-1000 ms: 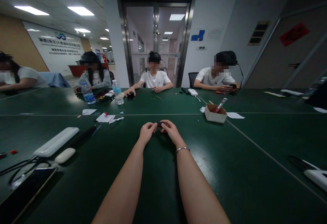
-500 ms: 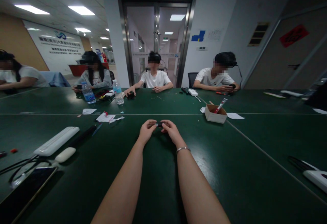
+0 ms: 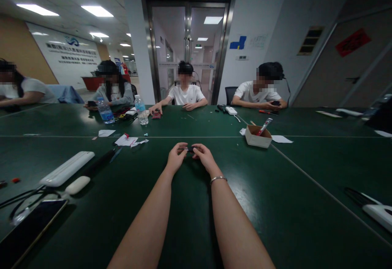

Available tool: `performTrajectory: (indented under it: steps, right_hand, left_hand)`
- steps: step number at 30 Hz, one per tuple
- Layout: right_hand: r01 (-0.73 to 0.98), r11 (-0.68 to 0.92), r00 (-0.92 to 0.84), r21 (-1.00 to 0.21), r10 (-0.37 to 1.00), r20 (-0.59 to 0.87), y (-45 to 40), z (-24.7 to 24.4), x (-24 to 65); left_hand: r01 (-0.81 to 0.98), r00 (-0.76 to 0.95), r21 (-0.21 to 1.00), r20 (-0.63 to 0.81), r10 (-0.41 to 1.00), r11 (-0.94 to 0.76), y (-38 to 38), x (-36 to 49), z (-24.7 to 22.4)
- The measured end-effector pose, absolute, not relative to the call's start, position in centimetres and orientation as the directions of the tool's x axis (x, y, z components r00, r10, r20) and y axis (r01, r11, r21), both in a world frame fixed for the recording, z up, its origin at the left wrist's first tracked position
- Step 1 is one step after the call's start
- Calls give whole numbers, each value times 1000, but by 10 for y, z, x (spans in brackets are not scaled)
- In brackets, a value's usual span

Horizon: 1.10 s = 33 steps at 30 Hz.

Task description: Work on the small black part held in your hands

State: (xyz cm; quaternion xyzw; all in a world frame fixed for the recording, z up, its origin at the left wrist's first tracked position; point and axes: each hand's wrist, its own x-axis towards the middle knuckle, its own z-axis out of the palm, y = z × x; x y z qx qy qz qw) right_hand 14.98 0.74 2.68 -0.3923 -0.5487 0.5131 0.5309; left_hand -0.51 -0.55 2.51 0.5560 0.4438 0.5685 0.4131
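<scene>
Fingertips together, my left hand pinches the silvery end of a small black object. My right hand grips its dark end between thumb and fingers. The piece is short and slim, too small to name for certain. Both hands are just above the green table, near its middle seam, with the wrists apart. A silver bangle circles my right wrist.
To the left are a white power bank, a white oval case, a phone and cables. Ahead stand two bottles and paper scraps. A small open box sits at right. Several people sit across the table.
My hands keep nearly the same pose around the small object, with only a slight finger shift. Across the table, the phone under a co-worker's hand now shows red instead of black.
</scene>
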Motion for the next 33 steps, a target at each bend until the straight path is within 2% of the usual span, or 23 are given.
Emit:
performTrajectory:
  steps: [7,10,17,26,33]
  right_hand:
    - [-115,172,-137,-978,973,187,8,27,150]
    - [-125,173,-118,-977,975,188,8,26,151]
    - [-122,170,-119,-978,976,184,8,27,151]
    - [-134,166,-131,-977,974,183,8,27,151]
    - [-139,159,-128,-977,976,177,9,25,152]
  left_hand:
    - [84,-83,978,197,977,-190,-5,-4,23]
    - [64,-134,975,221,966,-214,-6,-4,24]
    - [45,-49,956,292,955,-290,-9,-5,25]
    - [96,-80,971,228,970,-220,-6,-3,24]
    - [145,-25,954,268,963,-262,-6,-5,22]
